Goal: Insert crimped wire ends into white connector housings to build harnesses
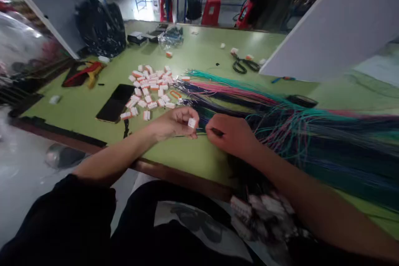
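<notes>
I pinch a small white connector housing (192,123) between the thumb and fingers of my left hand (180,124). My right hand (232,134) is curled just beside it, apart from the housing (its fingertips are hidden, so I can't tell whether they are closed on anything). Beyond my left hand spreads a pile of white-and-orange connector housings (154,87), with a dark phone (115,104) to their left. Bundled wires (237,95), teal, pink and dark, run past my right hand to its right; black-handled scissors (245,61) lie farther beyond them.
</notes>
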